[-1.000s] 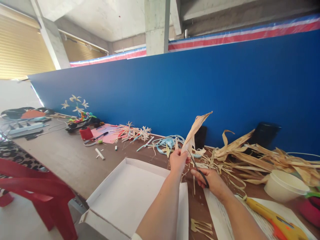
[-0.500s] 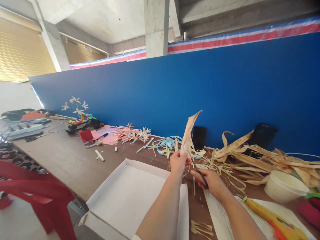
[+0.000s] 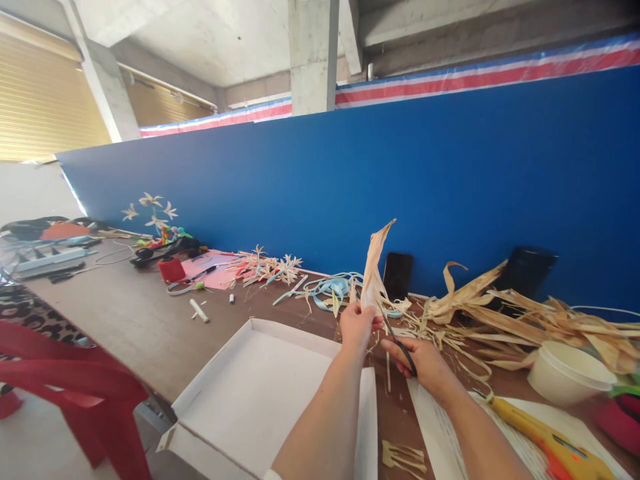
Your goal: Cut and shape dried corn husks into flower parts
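Note:
Between the fingers of my left hand [image 3: 357, 325] is a dried corn husk [image 3: 376, 263], held upright with its tip bent to the right. My right hand [image 3: 423, 363] grips a pair of scissors [image 3: 397, 341] by the dark handles. Their blades point up and left, against the lower right side of the husk; whether they cut through it I cannot tell. Thin husk shreds [image 3: 410, 330] lie on the table behind my hands. Below them, a small fringed husk piece [image 3: 403, 457] rests near the table's front.
A shallow white box [image 3: 260, 393] lies under my left forearm. To the right are a yellow glue gun [image 3: 550, 427], a cream bowl [image 3: 573, 370] and a heap of dried husks [image 3: 525, 320]. A phone [image 3: 399, 275] leans on the blue partition [image 3: 300, 187]. A red chair [image 3: 75, 380] stands left.
The husk's tip has shifted slightly to the left, showing more of the phone behind it. Both hands stay in nearly the same place.

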### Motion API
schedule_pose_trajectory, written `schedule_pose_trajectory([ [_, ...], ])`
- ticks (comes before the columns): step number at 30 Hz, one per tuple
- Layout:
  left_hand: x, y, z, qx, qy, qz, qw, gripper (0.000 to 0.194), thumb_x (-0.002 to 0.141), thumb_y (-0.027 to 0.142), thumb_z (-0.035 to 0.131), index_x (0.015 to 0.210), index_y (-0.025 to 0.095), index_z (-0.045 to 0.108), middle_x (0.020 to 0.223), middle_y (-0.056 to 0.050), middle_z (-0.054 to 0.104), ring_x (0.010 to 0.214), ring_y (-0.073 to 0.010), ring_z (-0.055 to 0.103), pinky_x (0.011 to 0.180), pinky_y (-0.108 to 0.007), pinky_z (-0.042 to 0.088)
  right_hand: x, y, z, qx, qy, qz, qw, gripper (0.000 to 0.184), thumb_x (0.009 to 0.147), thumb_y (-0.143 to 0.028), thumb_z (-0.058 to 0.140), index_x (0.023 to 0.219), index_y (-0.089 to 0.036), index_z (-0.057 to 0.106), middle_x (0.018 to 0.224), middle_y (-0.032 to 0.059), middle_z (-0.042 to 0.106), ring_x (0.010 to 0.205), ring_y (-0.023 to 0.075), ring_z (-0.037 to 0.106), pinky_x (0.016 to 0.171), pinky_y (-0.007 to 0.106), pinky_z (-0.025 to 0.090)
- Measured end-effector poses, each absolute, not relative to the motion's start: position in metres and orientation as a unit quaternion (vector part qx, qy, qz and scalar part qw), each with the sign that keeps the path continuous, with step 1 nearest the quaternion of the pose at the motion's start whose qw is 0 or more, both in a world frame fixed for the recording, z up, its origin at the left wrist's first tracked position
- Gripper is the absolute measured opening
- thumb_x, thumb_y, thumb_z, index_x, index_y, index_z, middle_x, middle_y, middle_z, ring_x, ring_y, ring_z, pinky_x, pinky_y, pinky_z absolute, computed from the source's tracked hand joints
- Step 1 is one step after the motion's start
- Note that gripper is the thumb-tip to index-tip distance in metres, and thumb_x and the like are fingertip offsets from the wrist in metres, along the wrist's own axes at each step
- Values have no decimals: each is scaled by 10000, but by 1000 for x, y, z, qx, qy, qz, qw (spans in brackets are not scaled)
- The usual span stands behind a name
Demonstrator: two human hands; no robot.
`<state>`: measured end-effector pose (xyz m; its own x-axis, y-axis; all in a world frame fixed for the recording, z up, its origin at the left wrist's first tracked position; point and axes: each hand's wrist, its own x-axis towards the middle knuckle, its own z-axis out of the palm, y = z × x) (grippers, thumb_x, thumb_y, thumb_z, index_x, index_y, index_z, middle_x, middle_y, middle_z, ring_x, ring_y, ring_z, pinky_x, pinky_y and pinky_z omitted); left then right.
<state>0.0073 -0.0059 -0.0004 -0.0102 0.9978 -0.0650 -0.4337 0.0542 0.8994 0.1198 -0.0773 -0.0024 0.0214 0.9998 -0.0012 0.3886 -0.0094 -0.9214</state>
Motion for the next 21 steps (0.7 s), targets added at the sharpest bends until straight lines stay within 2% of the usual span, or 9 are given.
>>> schedule_pose_trajectory([
  [5, 8, -6, 0, 349, 398, 589, 611, 95, 643, 161, 587, 704, 125, 524, 553, -23, 589, 554, -143, 617, 527, -228, 526, 122, -76, -4, -597, -595, 370, 390, 351, 711, -510, 565, 778, -184, 678, 403, -35, 483, 393, 111, 403, 422, 239, 287],
  [21, 7, -9, 4, 316, 391, 585, 637, 118, 622, 158, 609, 695, 107, 532, 592, -49, 590, 527, -130, 595, 513, -227, 504, 122, -74, -6, -615, -608, 342, 367, 391, 719, -521, 536, 839, -180, 685, 389, -41, 479, 382, 122, 418, 422, 240, 307],
])
